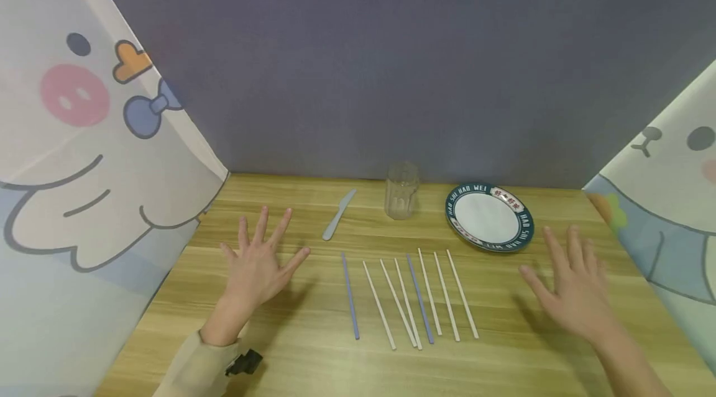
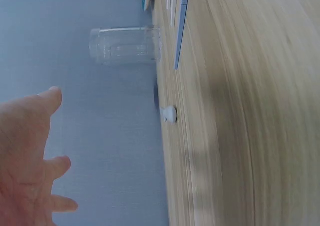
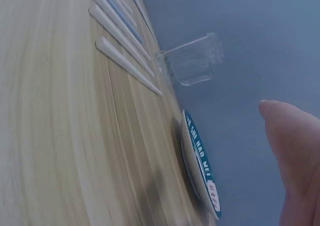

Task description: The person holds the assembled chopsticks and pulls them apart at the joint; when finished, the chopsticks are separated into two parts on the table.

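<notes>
My left hand (image 1: pixel 255 269) is spread wide above the left part of the table, holding nothing. On the other side my right hand (image 1: pixel 578 291) hovers with fingers spread, nearest to the plate (image 1: pixel 485 218), which has a dark green lettered rim. Between the hands lie several white chopsticks (image 1: pixel 445 296) and two blue-purple chopsticks (image 1: pixel 350 296), roughly side by side. A pale blue-grey table knife (image 1: pixel 339 215) lies slanted behind them. At the back stands a clear glass mug (image 1: pixel 401 192), upright. In the left wrist view, the thumb and some fingers (image 2: pixel 59 167) are extended.
The wooden table (image 1: pixel 313 360) ends at a plain grey-blue wall (image 1: pixel 391 61) behind the mug. Cartoon-printed panels stand at the left (image 1: pixel 112 155) and at the right (image 1: pixel 671 210). A small black object (image 1: pixel 244 362) is by the left sleeve.
</notes>
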